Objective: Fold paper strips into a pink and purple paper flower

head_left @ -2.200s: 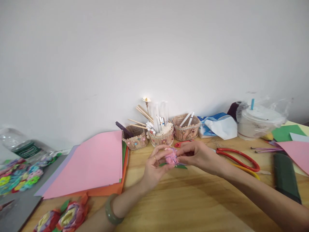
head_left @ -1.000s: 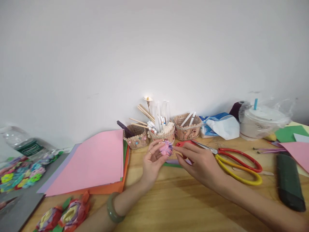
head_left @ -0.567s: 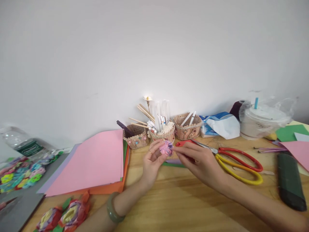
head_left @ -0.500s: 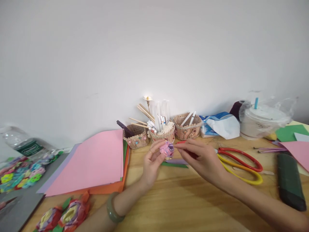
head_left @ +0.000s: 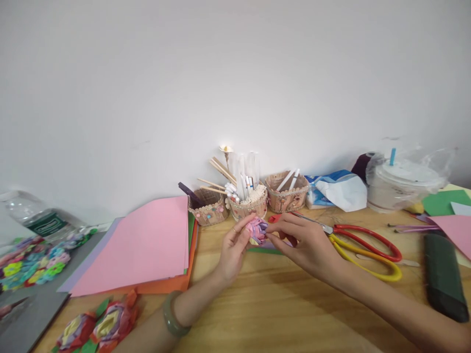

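Observation:
A small pink and purple paper flower (head_left: 257, 230) is pinched between the thumb and fingers of my left hand (head_left: 235, 245), raised over the table. My right hand (head_left: 303, 240) is closed at the flower's right side, its fingertips touching the petals; whether they grip a petal or only press it is hard to see. Red paper (head_left: 275, 218) shows behind the right fingers, and strips of green and purple paper (head_left: 267, 250) lie below, partly hidden. Scissors (head_left: 368, 242) with red and yellow handles rest right of my right hand.
Pink paper sheets (head_left: 143, 245) are stacked at left, near two finished-looking paper flowers (head_left: 112, 323). Baskets of pens and sticks (head_left: 248, 208) line the wall. A lidded cup (head_left: 401, 184) and a dark green case (head_left: 443, 274) stand right; a bottle (head_left: 46, 220) lies far left.
My right fingertips have come in closer against the flower's right side. The flower has turned slightly in my left hand, showing more of its petals.

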The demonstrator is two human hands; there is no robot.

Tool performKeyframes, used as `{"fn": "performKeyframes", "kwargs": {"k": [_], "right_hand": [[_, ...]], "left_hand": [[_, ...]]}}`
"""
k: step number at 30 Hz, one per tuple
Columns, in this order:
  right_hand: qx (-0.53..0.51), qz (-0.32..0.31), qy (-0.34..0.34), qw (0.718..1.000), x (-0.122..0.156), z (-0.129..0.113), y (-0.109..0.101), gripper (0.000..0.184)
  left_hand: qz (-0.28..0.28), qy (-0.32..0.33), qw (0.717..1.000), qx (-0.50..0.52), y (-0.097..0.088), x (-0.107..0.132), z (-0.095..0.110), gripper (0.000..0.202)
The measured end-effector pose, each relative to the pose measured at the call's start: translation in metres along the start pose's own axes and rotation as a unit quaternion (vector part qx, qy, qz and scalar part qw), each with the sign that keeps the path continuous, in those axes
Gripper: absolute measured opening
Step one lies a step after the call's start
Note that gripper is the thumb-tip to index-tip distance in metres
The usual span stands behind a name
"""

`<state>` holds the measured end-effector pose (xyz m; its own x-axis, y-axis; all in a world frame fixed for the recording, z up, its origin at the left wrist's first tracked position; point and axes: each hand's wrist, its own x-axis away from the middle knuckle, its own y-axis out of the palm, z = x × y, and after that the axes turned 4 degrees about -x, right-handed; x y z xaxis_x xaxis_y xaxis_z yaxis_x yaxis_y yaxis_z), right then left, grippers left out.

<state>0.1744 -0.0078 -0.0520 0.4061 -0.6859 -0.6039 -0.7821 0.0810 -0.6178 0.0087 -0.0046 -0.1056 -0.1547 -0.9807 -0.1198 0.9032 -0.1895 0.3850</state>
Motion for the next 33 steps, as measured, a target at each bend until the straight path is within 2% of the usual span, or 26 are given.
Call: {"fn": "performKeyframes", "kwargs": {"k": [9,14,17,19,24,30,33], "right_hand": [[0.082,-0.021,-0.074,0.994,0.004,0.005,-0.002,0.018],[0.209,-0.030,-0.128,0.969,0.004,0.007,-0.005,0.018],[0.237,-0.020,-0.154,0.959,0.001,0.007,-0.007,0.017],[0.221,-0.020,-0.151,0.963,-0.002,0.007,-0.008,0.014],[0.116,-0.044,-0.085,0.989,-0.006,0.008,-0.010,0.013],[0.039,-0.056,-0.060,0.996,-0.006,0.007,-0.010,0.010],[0.019,-0.057,-0.052,0.997,-0.005,0.008,-0.009,0.010]], "left_hand": [[-0.004,-0.011,1.000,-0.010,0.000,-0.002,-0.001,0.030],[0.008,-0.045,0.999,0.001,0.004,-0.002,0.003,0.034],[0.005,-0.059,0.998,0.023,0.005,-0.002,0.003,0.034],[0.006,-0.061,0.998,0.030,0.005,-0.003,0.004,0.033],[0.004,-0.071,0.997,0.026,0.005,-0.002,0.004,0.032],[-0.032,-0.069,0.997,0.010,0.003,-0.001,0.002,0.030],[-0.030,-0.068,0.997,0.015,0.003,0.000,0.003,0.030]]}}
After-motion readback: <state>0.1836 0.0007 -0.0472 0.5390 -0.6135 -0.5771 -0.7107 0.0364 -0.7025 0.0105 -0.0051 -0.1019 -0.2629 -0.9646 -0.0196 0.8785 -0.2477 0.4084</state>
